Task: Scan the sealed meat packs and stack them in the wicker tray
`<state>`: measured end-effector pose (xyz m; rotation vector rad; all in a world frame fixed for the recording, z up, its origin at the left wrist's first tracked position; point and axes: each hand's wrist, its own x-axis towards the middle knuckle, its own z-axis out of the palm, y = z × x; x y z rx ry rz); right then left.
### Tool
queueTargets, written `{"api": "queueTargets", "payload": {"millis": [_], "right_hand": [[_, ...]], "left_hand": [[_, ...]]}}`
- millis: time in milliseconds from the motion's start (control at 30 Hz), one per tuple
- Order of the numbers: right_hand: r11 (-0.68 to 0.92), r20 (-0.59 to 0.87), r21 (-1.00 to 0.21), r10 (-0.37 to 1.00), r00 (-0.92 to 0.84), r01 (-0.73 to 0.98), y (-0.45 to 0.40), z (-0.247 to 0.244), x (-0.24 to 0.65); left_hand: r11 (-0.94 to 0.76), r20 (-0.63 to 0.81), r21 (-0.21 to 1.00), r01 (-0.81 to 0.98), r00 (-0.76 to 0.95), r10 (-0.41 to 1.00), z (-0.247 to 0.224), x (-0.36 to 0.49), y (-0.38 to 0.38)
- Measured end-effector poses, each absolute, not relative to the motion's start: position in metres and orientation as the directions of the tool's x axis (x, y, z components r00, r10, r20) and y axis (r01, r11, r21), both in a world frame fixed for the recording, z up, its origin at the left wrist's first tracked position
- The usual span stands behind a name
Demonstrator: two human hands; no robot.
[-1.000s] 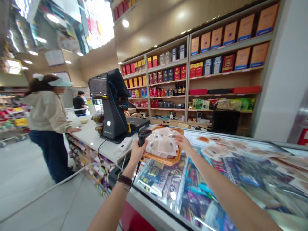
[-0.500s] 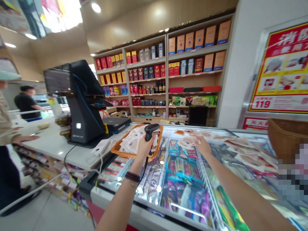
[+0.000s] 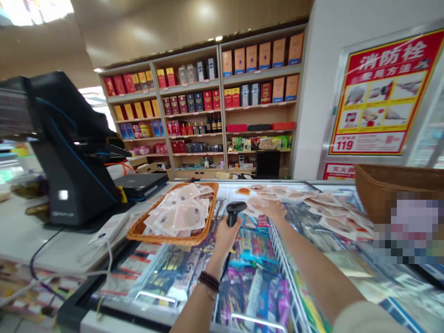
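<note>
My left hand [image 3: 227, 235] is wrapped round the handle of a black handheld scanner [image 3: 236, 209], its head up, over the glass-topped freezer [image 3: 173, 300]. My right hand [image 3: 274, 210] reaches to the clear flat packets [image 3: 255, 203] on the glass; its fingertips touch or hold one, partly hidden. To the left of the scanner sits an orange wicker basket [image 3: 130, 235] filled with similar clear packets. More flat packets [image 3: 326, 199] are spread over the glass on the right.
A black checkout terminal [image 3: 72, 162] and a flat black device [image 3: 145, 185] stand on the left counter. A brown container [image 3: 398, 185] is at the right. Colourful packages [image 3: 256, 245] lie under the glass. Shelves [image 3: 222, 106] with boxes stand behind.
The view has turned right and come nearer the counter. My left hand and the scanner have moved from over the basket to its right. My right hand stays at the packets.
</note>
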<state>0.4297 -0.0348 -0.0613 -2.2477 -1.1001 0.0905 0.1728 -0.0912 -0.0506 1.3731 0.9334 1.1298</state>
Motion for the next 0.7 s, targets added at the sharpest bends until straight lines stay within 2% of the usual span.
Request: {"api": "queueTargets", "payload": {"millis": [200,267,333,400,500,533,600,633,700], "right_hand": [[-0.305,0.251,-0.626,0.793,0.555,0.718,-0.032,-0.071,0.456],[-0.185,0.314,-0.69,0.795,0.519,0.7,-0.039,-0.078,0.458],[-0.007,0.379,-0.8,0.769,0.515,0.6,-0.049,-0.084,0.459],[0.168,0.389,-0.898,0.736,0.554,0.407,-0.059,-0.088,0.459],[0.29,0.326,-0.943,0.726,0.606,0.161,-0.068,-0.088,0.458],[0.271,0.306,-0.95,0.724,0.618,0.153,-0.069,-0.086,0.456],[0.133,0.275,-0.956,0.726,0.631,0.263,-0.068,-0.08,0.449],[0.03,0.266,-0.931,0.736,0.622,0.363,-0.066,-0.076,0.444],[-0.159,0.254,-0.803,0.781,0.571,0.575,-0.062,-0.069,0.432]], "left_hand": [[-0.131,0.126,0.991,0.002,0.249,0.96,-0.05,0.174,-0.099],[-0.147,0.131,0.989,0.036,0.278,0.952,-0.05,0.177,-0.102],[-0.179,0.149,0.981,0.072,0.3,0.942,-0.05,0.178,-0.104],[-0.207,0.168,0.973,0.098,0.309,0.936,-0.05,0.178,-0.105],[-0.212,0.173,0.972,0.099,0.307,0.936,-0.051,0.178,-0.105],[-0.204,0.168,0.975,0.091,0.302,0.938,-0.051,0.178,-0.104],[-0.183,0.155,0.98,0.073,0.288,0.945,-0.053,0.179,-0.103],[-0.172,0.147,0.983,0.066,0.276,0.95,-0.054,0.18,-0.101],[-0.155,0.136,0.986,0.059,0.247,0.959,-0.056,0.18,-0.099]]}}
